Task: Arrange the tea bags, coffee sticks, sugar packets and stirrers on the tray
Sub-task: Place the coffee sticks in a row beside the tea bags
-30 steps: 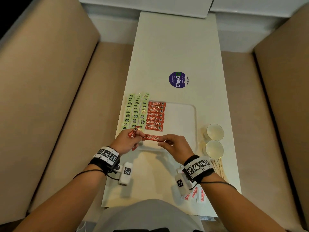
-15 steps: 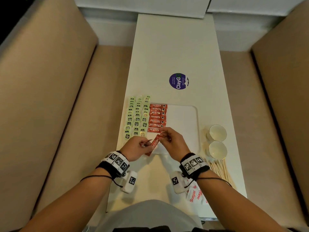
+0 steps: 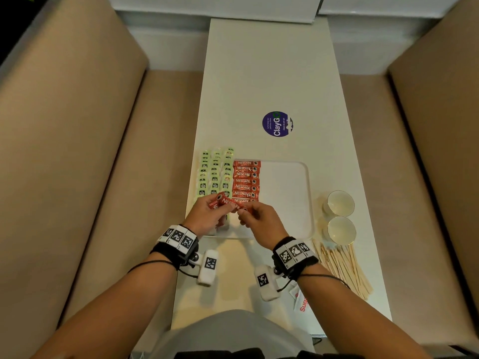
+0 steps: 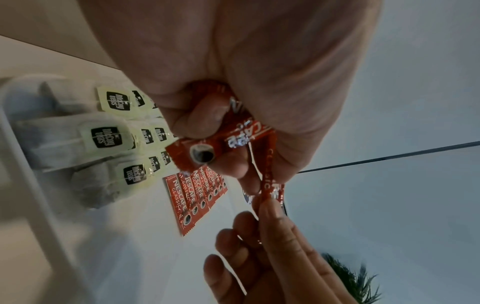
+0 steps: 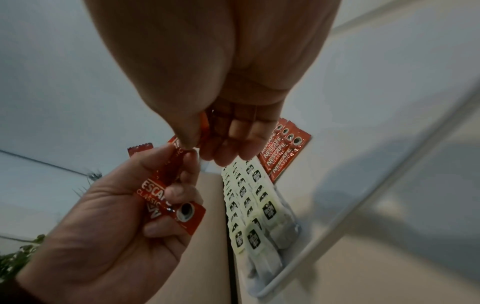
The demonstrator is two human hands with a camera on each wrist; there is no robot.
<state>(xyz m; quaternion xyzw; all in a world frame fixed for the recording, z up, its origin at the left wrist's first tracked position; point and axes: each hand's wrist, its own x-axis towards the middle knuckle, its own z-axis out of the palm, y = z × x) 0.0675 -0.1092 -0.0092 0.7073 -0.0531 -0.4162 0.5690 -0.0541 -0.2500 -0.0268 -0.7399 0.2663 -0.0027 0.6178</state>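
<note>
White surface [image 3: 272, 73] w/ white tray [image 3: 308, 203] at near end. On tray's left part: 3 columns of green tea bags [image 3: 215, 172], beside them a row of red coffee sticks [image 3: 246, 181]. Right of tray: 2 cups [image 3: 339, 203], stirrers [image 3: 344, 268]; sugar packets [image 3: 302, 301] at near edge. Left hand [image 3: 207, 216] clutching a few coffee sticks over tray's near-left corner; right hand [image 3: 261, 220] pinching 1 held stick [image 4: 270, 185] by its end.

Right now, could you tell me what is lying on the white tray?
On the tray: rows of tea bags at its left and a column of coffee sticks beside them. Both hands cover the near-left corner, so anything there is hidden.
</note>
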